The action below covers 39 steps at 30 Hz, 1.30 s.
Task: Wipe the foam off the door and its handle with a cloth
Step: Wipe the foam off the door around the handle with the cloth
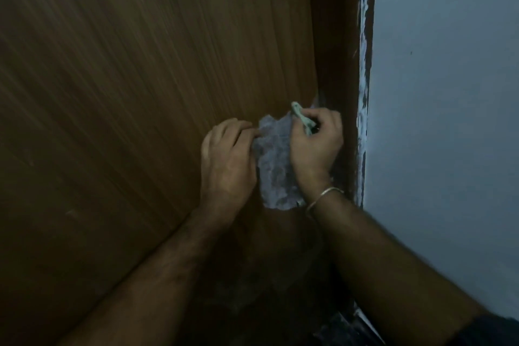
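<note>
Hanging between both hands, the cloth lies against the door.

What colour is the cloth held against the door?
Pale grey-white and mottled, in the head view: the cloth.

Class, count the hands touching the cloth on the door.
2: the left hand pinches the cloth at its left edge; the right hand grips it at the right.
</note>
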Each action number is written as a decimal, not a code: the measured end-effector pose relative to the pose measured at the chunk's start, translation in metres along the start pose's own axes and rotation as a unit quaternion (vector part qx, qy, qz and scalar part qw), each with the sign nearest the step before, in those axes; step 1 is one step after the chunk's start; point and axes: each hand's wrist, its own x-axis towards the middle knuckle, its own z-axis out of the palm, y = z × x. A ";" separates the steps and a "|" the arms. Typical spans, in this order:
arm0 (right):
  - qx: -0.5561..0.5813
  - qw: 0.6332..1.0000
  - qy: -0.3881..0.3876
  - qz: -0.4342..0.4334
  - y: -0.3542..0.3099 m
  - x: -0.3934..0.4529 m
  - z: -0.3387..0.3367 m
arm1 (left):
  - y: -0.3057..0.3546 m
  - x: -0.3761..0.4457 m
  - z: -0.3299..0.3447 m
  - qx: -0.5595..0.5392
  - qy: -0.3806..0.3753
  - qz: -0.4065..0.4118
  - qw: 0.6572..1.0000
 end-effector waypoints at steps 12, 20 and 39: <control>-0.075 0.977 -0.086 -0.181 0.008 -0.021 0.038 | -0.027 -0.004 0.008 0.194 -0.043 0.056 0.978; -0.093 0.981 -0.091 -0.146 0.024 -0.009 0.021 | -0.020 -0.003 0.010 0.204 -0.046 0.047 0.977; -0.062 0.996 -0.005 -0.059 0.042 0.045 0.014 | -0.025 0.005 0.012 0.219 -0.044 0.077 0.972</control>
